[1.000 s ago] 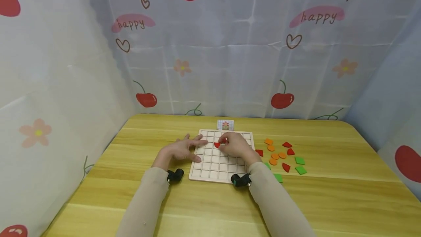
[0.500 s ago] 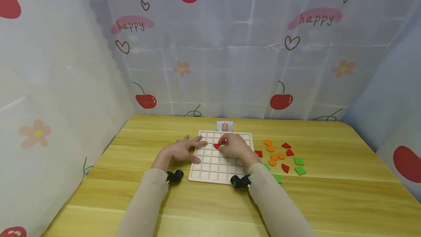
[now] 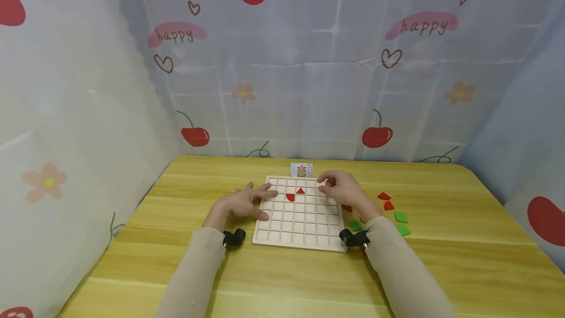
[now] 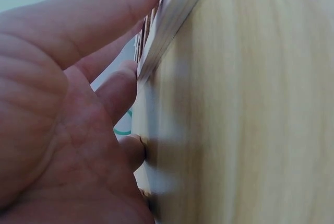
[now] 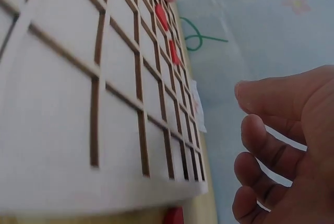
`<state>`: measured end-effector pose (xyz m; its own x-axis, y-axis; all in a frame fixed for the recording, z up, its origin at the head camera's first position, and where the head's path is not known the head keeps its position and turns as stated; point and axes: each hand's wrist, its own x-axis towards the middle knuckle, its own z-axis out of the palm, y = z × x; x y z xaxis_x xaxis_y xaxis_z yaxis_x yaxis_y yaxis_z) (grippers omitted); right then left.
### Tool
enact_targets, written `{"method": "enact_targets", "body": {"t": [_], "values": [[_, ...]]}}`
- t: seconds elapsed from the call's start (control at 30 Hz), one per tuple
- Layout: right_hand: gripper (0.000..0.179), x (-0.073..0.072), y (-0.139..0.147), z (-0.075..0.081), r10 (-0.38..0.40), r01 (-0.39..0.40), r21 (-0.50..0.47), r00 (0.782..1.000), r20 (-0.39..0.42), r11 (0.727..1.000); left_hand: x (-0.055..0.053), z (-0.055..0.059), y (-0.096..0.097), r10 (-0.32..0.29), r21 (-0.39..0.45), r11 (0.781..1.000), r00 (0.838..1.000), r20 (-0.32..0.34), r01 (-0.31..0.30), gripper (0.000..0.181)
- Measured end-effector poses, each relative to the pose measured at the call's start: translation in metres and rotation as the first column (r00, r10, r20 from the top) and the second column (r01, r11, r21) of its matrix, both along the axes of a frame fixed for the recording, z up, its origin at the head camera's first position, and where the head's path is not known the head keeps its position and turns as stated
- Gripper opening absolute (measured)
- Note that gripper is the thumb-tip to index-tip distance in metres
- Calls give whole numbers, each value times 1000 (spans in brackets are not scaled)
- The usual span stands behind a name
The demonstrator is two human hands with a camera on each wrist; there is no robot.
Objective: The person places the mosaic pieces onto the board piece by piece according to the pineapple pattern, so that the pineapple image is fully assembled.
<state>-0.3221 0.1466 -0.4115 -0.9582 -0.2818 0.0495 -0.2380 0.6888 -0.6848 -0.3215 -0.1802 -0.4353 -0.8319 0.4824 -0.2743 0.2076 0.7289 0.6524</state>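
Observation:
A pale wooden grid board (image 3: pixel 304 220) lies on the table. My left hand (image 3: pixel 243 201) rests at its left side, fingers spread and thumb on the edge; the left wrist view shows this hand (image 4: pixel 62 98) against the board's side (image 4: pixel 169 20). Two pieces sit in grid cells: a red triangle (image 3: pixel 300 191) and, lower left of it, a red quarter-circle (image 3: pixel 290 197). Over the board's upper right corner is my right hand (image 3: pixel 346 191), fingers loosely bent. In the right wrist view nothing shows between the fingers of this hand (image 5: pixel 282 140).
Behind the board lies a small printed card (image 3: pixel 301 170) with a coloured grid picture. To the right are loose red pieces (image 3: pixel 384 196) and green squares (image 3: pixel 400 217); my right hand and forearm cover others. A printed curtain (image 3: pixel 282 87) hangs behind the table.
My right hand has let go of the red triangle, which now lies in a cell, and has moved right toward the loose pieces. The left hand has stayed in place.

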Motion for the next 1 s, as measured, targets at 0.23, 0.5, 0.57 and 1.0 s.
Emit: {"method": "enact_targets", "body": {"t": [0.23, 0.5, 0.57, 1.0], "values": [[30, -4, 50, -4, -46, 47, 58, 999, -14, 997, 0, 2, -1, -2, 13, 1000, 1000, 4, 2, 74], [32, -6, 87, -11, -102, 104, 134, 995, -18, 985, 0, 1, -2, 4, 16, 1000, 1000, -4, -4, 75], [33, -6, 91, -12, -121, 120, 143, 993, -1, 982, 0, 1, -2, 6, 16, 1000, 1000, -3, -6, 75], [24, -7, 100, -22, -169, 160, 195, 985, 36, 968, 1, 4, 1, 16, 5, 1000, 1000, 11, -16, 73]]}}
